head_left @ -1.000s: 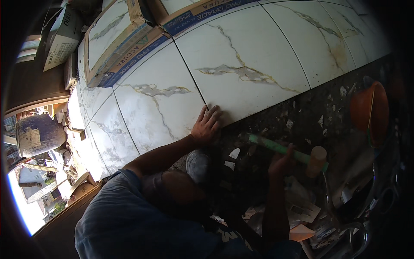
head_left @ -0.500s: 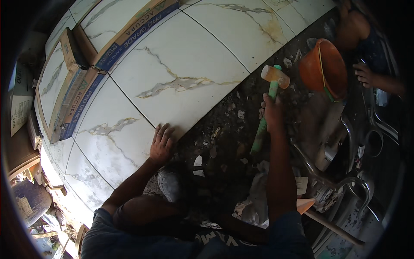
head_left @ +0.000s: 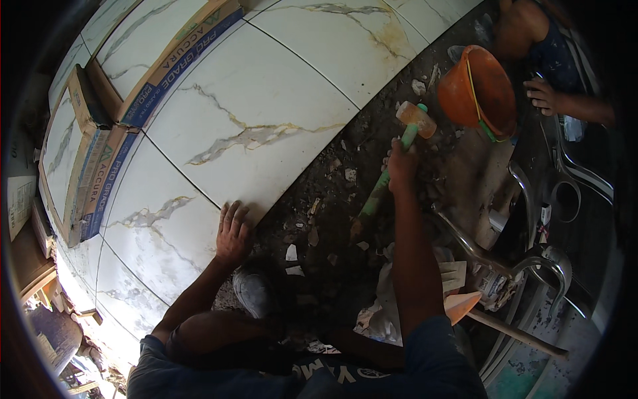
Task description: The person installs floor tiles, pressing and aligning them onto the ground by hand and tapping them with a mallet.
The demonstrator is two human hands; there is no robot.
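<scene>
My left hand (head_left: 232,233) rests with fingers apart on a white, grey-veined floor tile (head_left: 159,176), at its near edge beside a joint. My right hand (head_left: 402,163) grips the green handle of a mallet (head_left: 413,120), whose pale amber head points away from me over the dark, rubble-strewn ground (head_left: 322,193). An orange bucket (head_left: 455,83) with a yellow handle stands just beyond the mallet head. My foot (head_left: 252,292) is on the rough ground below my left hand.
Tiles in cardboard packaging (head_left: 106,179) lie on the laid floor at left. A co-worker's hand (head_left: 541,96) and body appear upper right. Bent chrome tubing (head_left: 478,249), a wooden handle (head_left: 525,336) and debris lie at right. Bright daylight enters at lower left.
My view has turned toward the right, bringing the co-worker in. My right hand has raised the mallet beside the bucket. My left hand stays on the tile.
</scene>
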